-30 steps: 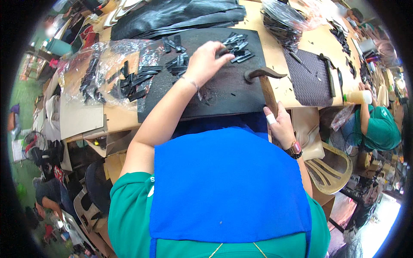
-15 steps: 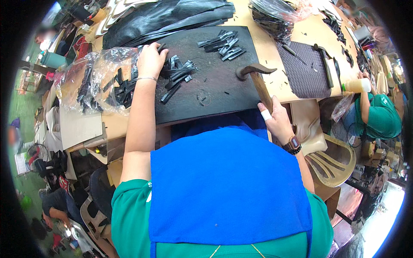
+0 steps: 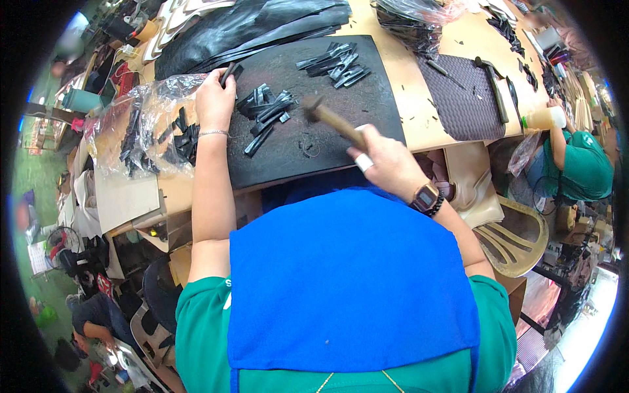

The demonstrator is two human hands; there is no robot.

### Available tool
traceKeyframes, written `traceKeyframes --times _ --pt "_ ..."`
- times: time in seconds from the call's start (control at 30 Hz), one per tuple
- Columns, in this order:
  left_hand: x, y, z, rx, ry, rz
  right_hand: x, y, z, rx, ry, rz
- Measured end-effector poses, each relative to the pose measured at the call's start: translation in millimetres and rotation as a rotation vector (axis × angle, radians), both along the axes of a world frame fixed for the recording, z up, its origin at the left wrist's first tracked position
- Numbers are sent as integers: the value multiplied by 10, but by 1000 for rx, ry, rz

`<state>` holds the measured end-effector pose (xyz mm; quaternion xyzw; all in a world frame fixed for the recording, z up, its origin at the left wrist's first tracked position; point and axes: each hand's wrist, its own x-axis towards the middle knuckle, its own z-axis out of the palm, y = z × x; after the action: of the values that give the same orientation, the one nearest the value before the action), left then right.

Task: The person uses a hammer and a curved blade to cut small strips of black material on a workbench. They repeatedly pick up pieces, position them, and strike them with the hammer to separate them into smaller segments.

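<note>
My left hand (image 3: 213, 101) pinches a small dark strip (image 3: 228, 74) at the back left edge of a black board (image 3: 354, 129). My right hand (image 3: 383, 157), with a white band on a finger, grips the wooden handle of a hammer (image 3: 337, 121), its dark head raised over the board's middle and slightly blurred. Two loose piles of short black strips lie on the board: one by my left hand (image 3: 267, 114), one at the back (image 3: 337, 64). A crinkled clear plastic sheet (image 3: 108, 147) with more strips under or on it is beside my left hand.
Long black sheets (image 3: 249, 29) lie behind the board. At right are a quilted mat (image 3: 458, 114) with tools, a bagged bundle (image 3: 409, 33) and a chair (image 3: 514, 242). A co-worker (image 3: 580, 164) is at the right, another person (image 3: 98, 324) at lower left.
My left hand has moved from the back middle of the board to its left edge. My right hand has lifted the hammer and swung it leftward, toward the board's middle.
</note>
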<state>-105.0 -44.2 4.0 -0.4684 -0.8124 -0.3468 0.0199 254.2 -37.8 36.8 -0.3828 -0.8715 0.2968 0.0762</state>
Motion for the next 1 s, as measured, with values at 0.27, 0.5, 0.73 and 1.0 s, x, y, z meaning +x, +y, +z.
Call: traceKeyframes --times 0.27,0.5,0.73,1.0 --pt "884 43 125 -111 -317 -651 220 -146 59 -241 96 216" --pt "1341 69 -74 -26 -78 -621 860 -46 -5 -68 55 -245" --pt "1107 195 -52 36 -757 -634 872 -126 -275 -167 286 -389" --pt "1194 121 -195 233 -769 -671 841 -104 -294 -166 233 -376"
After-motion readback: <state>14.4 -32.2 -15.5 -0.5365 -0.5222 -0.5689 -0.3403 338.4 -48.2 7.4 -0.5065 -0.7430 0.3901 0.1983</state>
